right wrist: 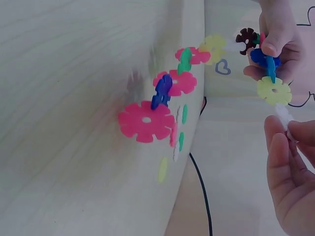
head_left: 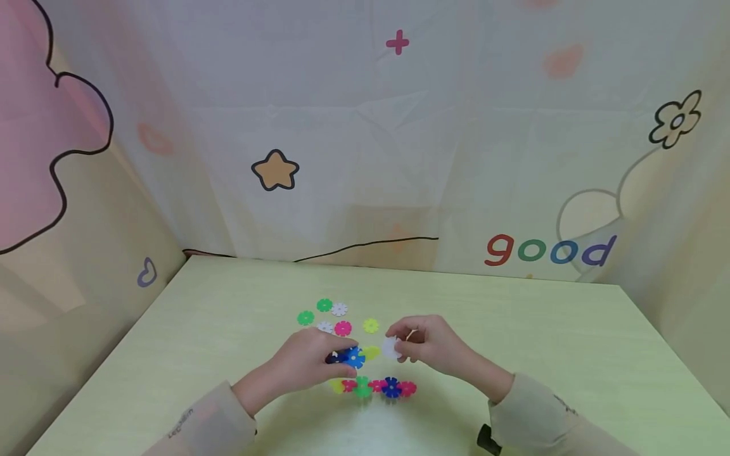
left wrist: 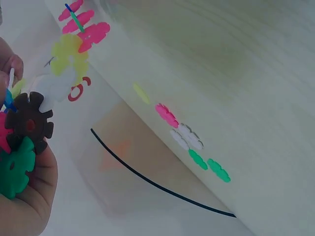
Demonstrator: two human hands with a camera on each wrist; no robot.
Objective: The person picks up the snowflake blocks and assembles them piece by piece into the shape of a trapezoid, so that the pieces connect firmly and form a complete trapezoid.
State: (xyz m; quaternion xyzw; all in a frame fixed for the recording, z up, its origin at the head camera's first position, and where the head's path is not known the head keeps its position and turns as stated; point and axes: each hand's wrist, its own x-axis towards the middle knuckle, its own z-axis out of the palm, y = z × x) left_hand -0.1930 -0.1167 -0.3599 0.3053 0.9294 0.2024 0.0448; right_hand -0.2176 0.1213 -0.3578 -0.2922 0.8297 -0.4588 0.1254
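Note:
My left hand point(head_left: 305, 361) grips linked slotted plastic discs. A blue disc point(head_left: 355, 358) shows between thumb and fingers, and a yellow disc point(head_left: 371, 353) juts out rightward from it. The left wrist view also has a dark disc point(left wrist: 30, 123) and a green disc point(left wrist: 18, 166) in that hand. My right hand point(head_left: 436, 345) pinches a white disc point(right wrist: 284, 117) between thumb and fingertips, right at the edge of the yellow one. Nearer my body runs a linked row of pink, blue, green and yellow discs, with a pink disc point(right wrist: 146, 121) at its right end.
Loose discs lie on the table point(head_left: 513, 354) beyond my hands: a yellow one point(head_left: 371, 325), a pink one point(head_left: 343, 328), green ones point(head_left: 305, 318) and white ones point(head_left: 339, 310). A printed cloth point(head_left: 353, 126) hangs behind the table's far edge.

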